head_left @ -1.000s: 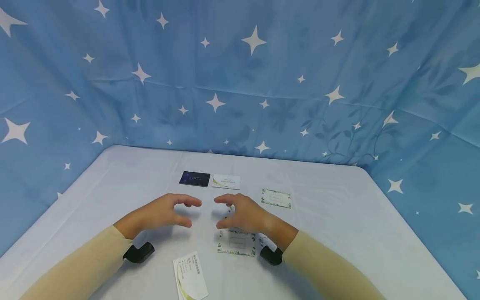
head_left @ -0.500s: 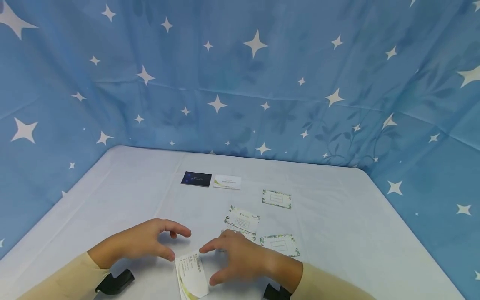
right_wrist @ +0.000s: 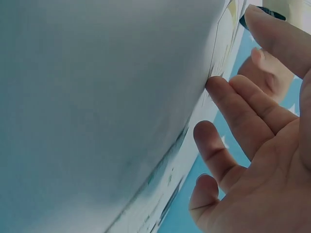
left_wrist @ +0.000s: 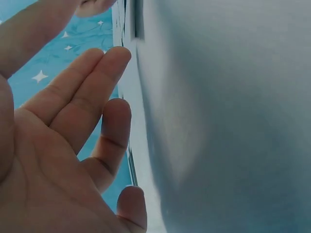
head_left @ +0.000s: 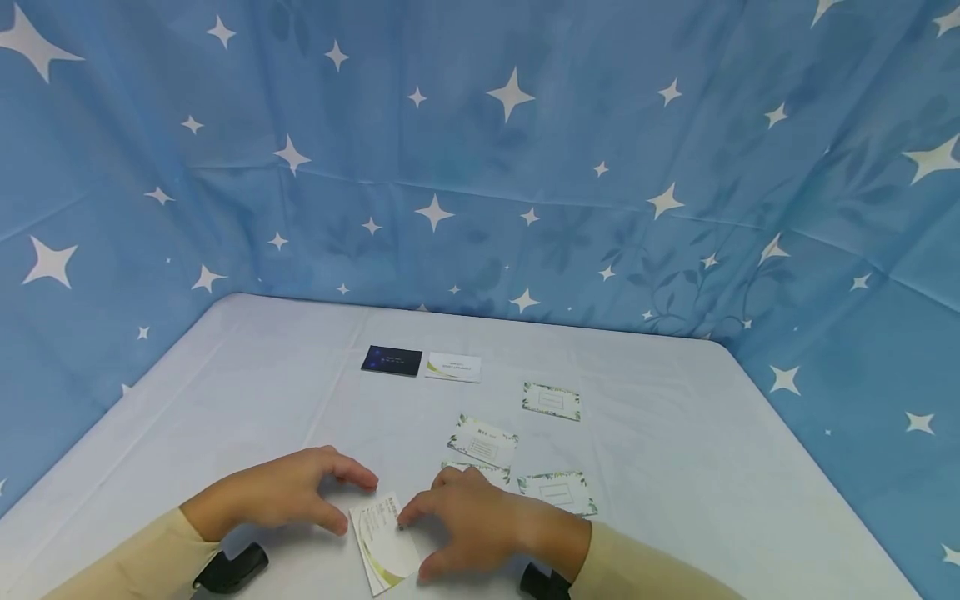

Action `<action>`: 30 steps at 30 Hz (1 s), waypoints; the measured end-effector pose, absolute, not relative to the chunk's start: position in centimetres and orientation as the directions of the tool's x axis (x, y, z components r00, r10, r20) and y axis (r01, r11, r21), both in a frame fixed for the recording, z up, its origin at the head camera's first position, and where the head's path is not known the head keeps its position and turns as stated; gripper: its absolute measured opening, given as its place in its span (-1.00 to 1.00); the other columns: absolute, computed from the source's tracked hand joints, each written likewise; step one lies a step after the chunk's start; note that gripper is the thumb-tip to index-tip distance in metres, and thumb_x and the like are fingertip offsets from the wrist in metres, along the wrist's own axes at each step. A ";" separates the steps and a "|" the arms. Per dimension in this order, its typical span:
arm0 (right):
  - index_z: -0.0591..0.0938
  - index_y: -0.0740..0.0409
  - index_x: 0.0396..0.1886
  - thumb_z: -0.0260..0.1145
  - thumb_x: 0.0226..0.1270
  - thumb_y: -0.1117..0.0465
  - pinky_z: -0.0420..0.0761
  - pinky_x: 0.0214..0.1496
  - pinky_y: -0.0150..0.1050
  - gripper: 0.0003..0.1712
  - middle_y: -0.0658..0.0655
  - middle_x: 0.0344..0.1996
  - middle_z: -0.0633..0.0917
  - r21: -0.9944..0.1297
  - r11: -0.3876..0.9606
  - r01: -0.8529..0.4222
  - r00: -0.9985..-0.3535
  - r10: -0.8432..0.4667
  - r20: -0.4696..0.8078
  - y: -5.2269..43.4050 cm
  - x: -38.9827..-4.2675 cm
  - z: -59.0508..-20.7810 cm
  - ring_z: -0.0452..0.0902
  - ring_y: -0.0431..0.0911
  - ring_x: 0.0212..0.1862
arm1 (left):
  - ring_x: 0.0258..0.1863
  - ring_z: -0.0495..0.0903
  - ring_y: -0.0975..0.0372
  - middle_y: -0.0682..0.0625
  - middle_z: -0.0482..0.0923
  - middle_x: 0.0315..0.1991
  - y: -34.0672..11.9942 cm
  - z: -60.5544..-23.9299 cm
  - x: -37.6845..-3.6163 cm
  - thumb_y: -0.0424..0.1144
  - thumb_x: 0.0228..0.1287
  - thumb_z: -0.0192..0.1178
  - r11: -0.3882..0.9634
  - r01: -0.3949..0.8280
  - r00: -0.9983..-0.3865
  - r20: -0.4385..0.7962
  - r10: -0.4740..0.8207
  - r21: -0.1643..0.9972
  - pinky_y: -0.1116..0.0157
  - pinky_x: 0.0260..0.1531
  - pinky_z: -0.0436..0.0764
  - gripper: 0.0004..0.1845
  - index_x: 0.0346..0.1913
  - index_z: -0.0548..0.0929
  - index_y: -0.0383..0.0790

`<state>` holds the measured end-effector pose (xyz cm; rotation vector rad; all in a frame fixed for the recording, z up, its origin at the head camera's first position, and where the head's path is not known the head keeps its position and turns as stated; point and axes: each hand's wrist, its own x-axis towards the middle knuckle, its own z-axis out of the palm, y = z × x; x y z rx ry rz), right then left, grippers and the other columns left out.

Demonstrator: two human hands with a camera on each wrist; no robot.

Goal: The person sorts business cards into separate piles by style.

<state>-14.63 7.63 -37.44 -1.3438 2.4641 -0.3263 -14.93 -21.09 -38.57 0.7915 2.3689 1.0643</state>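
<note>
Near the front of the table lies a small pile of white business cards (head_left: 384, 546) with a yellow-green curve and dark print. The cards overlap unevenly. My right hand (head_left: 472, 521) is at their right side, and its index fingertip touches the top card's edge. Its fingers are spread and relaxed, as the right wrist view shows too. To the left of the pile, my left hand (head_left: 288, 492) hovers with thumb and fingers apart. In the left wrist view the left palm (left_wrist: 53, 165) is bare and holds nothing.
Several leaf-bordered cards lie beyond and right of my right hand: one upper card (head_left: 483, 440), one right card (head_left: 558, 492) and one farther back (head_left: 552, 401). A dark blue card stack (head_left: 392, 361) and a white card stack (head_left: 453, 367) sit at the back. A starred blue curtain (head_left: 480, 167) rises behind the table.
Both hands have come down from the middle of the table to the front, on either side of the white cards. The top card has turned slightly under the right fingertip.
</note>
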 end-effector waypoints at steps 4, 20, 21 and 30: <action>0.64 -0.27 0.20 0.52 0.13 -0.17 0.29 0.01 -0.30 -0.40 -0.41 -0.10 0.58 -0.348 0.585 -0.733 -0.556 -0.809 -0.191 7.2 -15.5 -37.4 0.32 -0.34 -0.04 | 0.20 0.47 0.07 0.22 0.62 0.07 -21.0 -38.6 -15.1 -0.11 0.10 0.49 0.558 0.305 -0.750 -0.167 0.640 0.771 0.15 0.16 0.42 -0.47 0.17 0.67 -0.08; 0.64 -0.28 0.21 0.55 0.08 -0.17 0.37 0.08 -0.14 -0.35 -0.30 -0.02 0.62 -0.366 0.744 -0.559 -0.731 -0.650 -0.206 6.9 -17.5 -37.1 0.37 -0.17 0.10 | 0.05 0.44 0.09 0.15 0.53 0.10 -20.0 -38.5 -15.4 -0.04 0.07 0.52 0.628 0.305 -0.821 -0.137 0.554 0.716 0.01 0.03 0.44 -0.39 0.22 0.63 -0.02; 0.64 -0.26 0.20 0.56 0.08 -0.17 0.37 0.08 -0.14 -0.36 -0.30 -0.02 0.63 -0.356 0.748 -0.560 -0.738 -0.646 -0.196 6.9 -17.5 -37.1 0.38 -0.17 0.09 | 0.05 0.44 0.09 0.14 0.52 0.10 -19.7 -38.5 -15.5 -0.03 0.06 0.53 0.637 0.309 -0.825 -0.134 0.549 0.706 -0.03 0.03 0.41 -0.38 0.23 0.62 -0.01; 0.66 -0.27 0.18 0.56 0.07 -0.15 0.34 0.01 -0.20 -0.38 -0.25 -0.10 0.58 -0.397 0.738 -0.546 -0.725 -0.654 -0.218 7.5 -17.3 -37.5 0.34 -0.22 -0.04 | 0.05 0.43 0.13 0.16 0.53 -0.02 -17.9 -38.6 -15.6 -0.16 -0.08 0.59 0.723 0.360 -0.845 -0.124 0.521 0.590 0.01 -0.05 0.24 -0.39 0.13 0.67 0.01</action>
